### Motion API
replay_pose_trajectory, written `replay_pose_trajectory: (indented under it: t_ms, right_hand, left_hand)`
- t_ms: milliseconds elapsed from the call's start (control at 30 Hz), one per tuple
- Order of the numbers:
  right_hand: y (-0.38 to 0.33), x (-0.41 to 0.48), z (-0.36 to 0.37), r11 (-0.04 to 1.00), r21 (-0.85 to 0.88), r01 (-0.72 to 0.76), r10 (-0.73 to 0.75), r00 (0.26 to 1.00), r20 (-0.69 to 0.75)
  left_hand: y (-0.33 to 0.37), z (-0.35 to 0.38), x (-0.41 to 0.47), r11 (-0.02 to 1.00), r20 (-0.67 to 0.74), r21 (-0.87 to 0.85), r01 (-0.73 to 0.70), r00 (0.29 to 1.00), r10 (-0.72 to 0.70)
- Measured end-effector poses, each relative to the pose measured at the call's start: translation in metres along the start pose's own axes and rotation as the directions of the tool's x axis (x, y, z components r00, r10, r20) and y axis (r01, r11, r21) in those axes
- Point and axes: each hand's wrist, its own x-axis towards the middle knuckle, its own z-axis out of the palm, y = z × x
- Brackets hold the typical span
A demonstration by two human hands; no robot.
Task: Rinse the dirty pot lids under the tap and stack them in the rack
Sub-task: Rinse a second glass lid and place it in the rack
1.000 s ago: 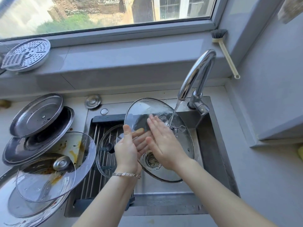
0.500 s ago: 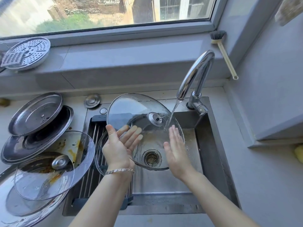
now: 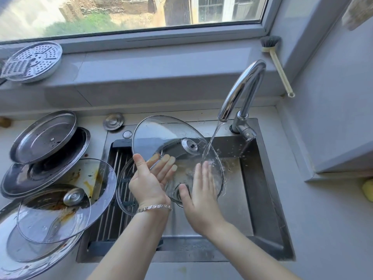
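Fingers and thumb of left hand (image 3: 148,182) pinch the glass lid (image 3: 159,134); right hand (image 3: 199,197) presses it, fingers straight.

Sunlit window (image 3: 131,15) above grey sill (image 3: 161,63)
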Motion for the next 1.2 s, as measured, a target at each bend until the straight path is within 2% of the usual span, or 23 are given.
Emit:
replay_pose_trajectory:
  t_ms: [67,133,200,367,533,633,733,867,933,1000,1033,1067,1100,1133,1167,1200]
  right_hand:
    - [0.012,0.01,-0.003,0.999,-0.005,-0.043,0.043,0.999,0.009]
    - [0.023,0.026,-0.015,0.966,0.105,-0.237,0.233,0.971,0.046]
    - [0.028,0.031,-0.018,0.93,0.174,-0.325,0.319,0.946,0.062]
    - [0.034,0.014,-0.006,0.966,0.166,-0.2,0.192,0.979,0.064]
    - [0.054,0.058,-0.032,0.945,0.234,-0.227,0.249,0.966,-0.072]
    - [0.054,0.087,-0.062,0.987,0.1,-0.129,0.14,0.984,-0.112]
    - [0.034,0.101,-0.079,0.997,-0.045,0.068,-0.069,0.997,-0.031]
    - [-0.003,0.085,-0.055,0.887,-0.287,0.362,-0.328,0.931,0.16]
    - [-0.005,0.067,-0.041,0.816,-0.28,0.506,-0.439,0.857,0.268]
    - [0.01,0.052,-0.041,0.836,-0.075,0.544,-0.506,0.816,0.28]
    - [0.02,0.045,-0.044,0.87,0.04,0.491,-0.488,0.85,0.198]
    - [0.033,0.041,-0.05,0.91,0.124,0.395,-0.404,0.913,0.061]
    - [0.047,0.04,-0.055,0.948,0.182,0.262,-0.25,0.964,-0.088]
    - [0.064,0.041,-0.06,0.971,0.219,0.095,-0.049,0.978,-0.205]
    - [0.078,0.043,-0.065,0.961,0.257,-0.098,0.161,0.958,-0.237]
    - [0.091,0.045,-0.069,0.901,0.322,-0.291,0.36,0.915,-0.181]
  left_hand:
    - [-0.001,-0.001,0.0,1.0,-0.003,-0.006,0.011,1.0,-0.011]
    - [-0.001,-0.004,-0.001,1.0,-0.005,-0.003,0.019,1.0,-0.019]
    - [0.0,-0.008,-0.001,1.0,0.007,0.011,0.023,1.0,-0.023]
    - [0.005,-0.013,0.004,0.998,0.067,0.065,0.021,0.997,-0.026]
    - [0.012,-0.022,0.001,0.988,0.186,0.146,0.056,0.979,-0.083]
    - [0.013,-0.03,-0.002,0.969,0.258,0.236,0.074,0.957,-0.136]
    - [0.004,-0.032,-0.007,0.946,0.307,0.307,0.103,0.93,-0.201]
    - [-0.012,-0.022,-0.01,0.935,0.294,0.332,0.124,0.928,-0.227]
    - [-0.018,-0.018,-0.006,0.941,0.252,0.312,0.131,0.943,-0.216]
    - [-0.021,-0.017,0.0,0.95,0.193,0.273,0.151,0.959,-0.208]
    - [-0.021,-0.017,0.004,0.956,0.169,0.239,0.169,0.963,-0.212]
    - [-0.021,-0.018,0.008,0.961,0.15,0.205,0.186,0.964,-0.219]
    - [-0.02,-0.019,0.012,0.964,0.137,0.181,0.196,0.965,-0.222]
    - [-0.018,-0.021,0.015,0.965,0.132,0.167,0.2,0.966,-0.223]
    - [-0.017,-0.024,0.018,0.967,0.134,0.156,0.201,0.966,-0.222]
    - [-0.015,-0.026,0.02,0.968,0.146,0.147,0.205,0.963,-0.226]
